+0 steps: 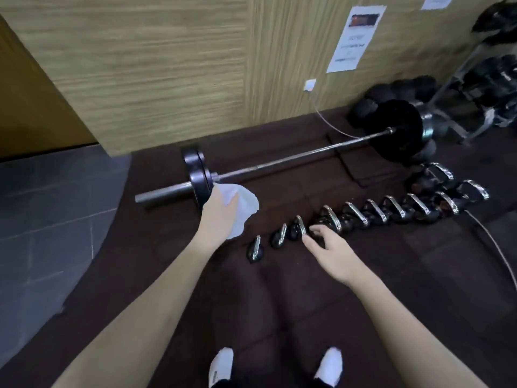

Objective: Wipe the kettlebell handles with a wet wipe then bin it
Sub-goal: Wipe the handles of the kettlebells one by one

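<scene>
Several black kettlebells with chrome handles (355,212) stand in a curved row on the dark floor mat, running from the small ones at the left (255,249) to bigger ones at the right. My left hand (216,217) holds a white wet wipe (243,204) up above the mat, left of the row. My right hand (328,246) is open with fingers spread, its fingertips close to the handle of the third kettlebell (300,224) from the left. No bin is in view.
A loaded barbell (279,161) lies across the mat behind the kettlebells. Dumbbells (405,91) and a rack (492,88) stand at the far right by the wood-panel wall. A thin cable (495,245) trails over the mat at right. My white shoes (221,365) show at the bottom.
</scene>
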A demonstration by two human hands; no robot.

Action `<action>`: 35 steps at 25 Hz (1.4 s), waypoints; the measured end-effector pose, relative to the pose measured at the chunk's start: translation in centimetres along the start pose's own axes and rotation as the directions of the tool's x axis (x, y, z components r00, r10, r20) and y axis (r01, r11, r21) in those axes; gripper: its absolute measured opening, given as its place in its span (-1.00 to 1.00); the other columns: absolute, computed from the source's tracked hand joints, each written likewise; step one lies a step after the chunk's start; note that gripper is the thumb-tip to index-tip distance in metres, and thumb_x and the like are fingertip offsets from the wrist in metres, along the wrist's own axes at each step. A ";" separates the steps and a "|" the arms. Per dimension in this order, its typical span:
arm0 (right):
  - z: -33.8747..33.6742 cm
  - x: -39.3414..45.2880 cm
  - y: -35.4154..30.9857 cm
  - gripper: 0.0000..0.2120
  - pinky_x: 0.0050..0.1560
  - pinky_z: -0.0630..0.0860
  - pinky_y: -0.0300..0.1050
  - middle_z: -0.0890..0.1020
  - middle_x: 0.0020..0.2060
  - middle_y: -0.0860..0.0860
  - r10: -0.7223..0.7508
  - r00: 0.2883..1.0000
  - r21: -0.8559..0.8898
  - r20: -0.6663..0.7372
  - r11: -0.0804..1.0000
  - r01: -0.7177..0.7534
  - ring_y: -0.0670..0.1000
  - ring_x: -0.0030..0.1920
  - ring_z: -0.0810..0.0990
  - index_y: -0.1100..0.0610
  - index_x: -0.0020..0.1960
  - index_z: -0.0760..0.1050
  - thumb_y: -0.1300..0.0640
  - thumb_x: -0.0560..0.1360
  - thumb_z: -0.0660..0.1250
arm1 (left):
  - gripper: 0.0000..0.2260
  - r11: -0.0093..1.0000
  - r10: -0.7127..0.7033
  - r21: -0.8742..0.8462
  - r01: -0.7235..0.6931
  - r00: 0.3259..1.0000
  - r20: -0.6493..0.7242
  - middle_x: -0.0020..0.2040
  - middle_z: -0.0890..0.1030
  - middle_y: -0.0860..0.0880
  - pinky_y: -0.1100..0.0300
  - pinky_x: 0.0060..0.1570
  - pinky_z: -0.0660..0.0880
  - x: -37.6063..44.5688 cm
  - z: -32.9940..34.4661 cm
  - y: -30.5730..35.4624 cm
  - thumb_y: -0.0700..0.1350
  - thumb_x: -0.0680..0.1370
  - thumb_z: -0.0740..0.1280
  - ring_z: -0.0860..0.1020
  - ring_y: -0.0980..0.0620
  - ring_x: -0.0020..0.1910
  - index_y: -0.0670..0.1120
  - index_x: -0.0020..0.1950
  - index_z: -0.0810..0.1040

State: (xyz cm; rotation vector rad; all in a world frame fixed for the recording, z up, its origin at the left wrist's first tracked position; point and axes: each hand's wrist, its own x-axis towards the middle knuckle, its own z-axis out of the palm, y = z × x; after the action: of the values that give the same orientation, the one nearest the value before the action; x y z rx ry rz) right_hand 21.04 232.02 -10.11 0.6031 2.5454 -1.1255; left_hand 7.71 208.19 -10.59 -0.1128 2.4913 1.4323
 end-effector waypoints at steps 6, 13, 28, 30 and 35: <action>2.9 15.9 13.5 -0.50 0.37 0.26 -0.25 0.49 0.47 -0.05 -0.004 0.955 -0.054 0.297 0.998 0.021 -0.06 0.50 0.41 0.05 0.55 0.37 -0.12 0.67 0.26 | -0.77 0.996 0.086 0.029 -0.084 0.994 -0.061 -0.27 0.47 0.11 0.31 -0.40 0.34 5.2 11.7 -6.2 -0.15 0.63 0.13 0.38 0.08 -0.40 0.08 -0.14 0.48; 14.8 32.5 27.7 -0.53 0.35 0.26 -0.24 0.46 0.46 -0.15 -0.035 0.909 0.039 0.416 0.999 0.020 -0.13 0.47 0.39 -0.07 0.53 0.37 -0.14 0.66 0.25 | -0.77 0.921 0.215 0.363 -0.139 0.960 -0.178 0.01 0.48 0.21 0.34 -0.05 0.42 15.2 27.0 -22.5 -0.12 0.68 0.16 0.51 0.24 -0.08 0.13 0.19 0.54; 43.8 54.2 44.1 -0.51 0.36 0.52 -0.02 0.66 0.25 0.03 -0.188 0.863 0.294 0.470 0.955 0.048 0.07 0.28 0.62 0.04 0.41 0.52 -0.09 0.52 0.35 | -0.75 0.571 0.459 0.718 -0.398 0.880 0.122 0.24 0.63 -0.04 0.22 0.18 0.47 22.3 44.8 -48.0 0.00 0.66 0.28 0.53 -0.04 0.31 -0.08 -0.14 0.61; 44.1 54.6 43.6 -0.70 0.17 0.62 -0.08 0.73 0.06 -0.07 -0.226 0.857 0.328 0.464 0.942 0.071 -0.01 0.11 0.68 -0.09 0.22 0.58 0.08 0.50 0.41 | -0.88 0.576 0.447 0.768 -0.279 0.894 -0.011 0.05 0.58 -0.05 0.15 -0.04 0.53 25.4 46.2 -46.6 -0.11 0.59 0.40 0.55 -0.06 -0.01 -0.14 0.05 0.57; 44.6 54.8 44.4 -0.74 0.07 0.53 -0.27 0.70 0.00 -0.16 -0.253 0.852 0.334 0.458 0.937 0.098 -0.19 0.04 0.63 -0.14 0.21 0.53 0.09 0.57 0.44 | -0.87 0.511 0.112 0.857 -0.066 0.994 0.010 -0.04 0.42 -0.05 0.08 -0.24 0.42 30.4 48.8 -45.0 -0.17 0.61 0.28 0.51 -0.07 -0.14 -0.09 0.08 0.33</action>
State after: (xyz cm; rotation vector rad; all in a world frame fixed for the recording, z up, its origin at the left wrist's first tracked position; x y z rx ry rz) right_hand -0.82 239.36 -90.28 0.1049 2.0285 -1.5206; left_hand -3.45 229.03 -79.68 0.1906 2.9569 0.0366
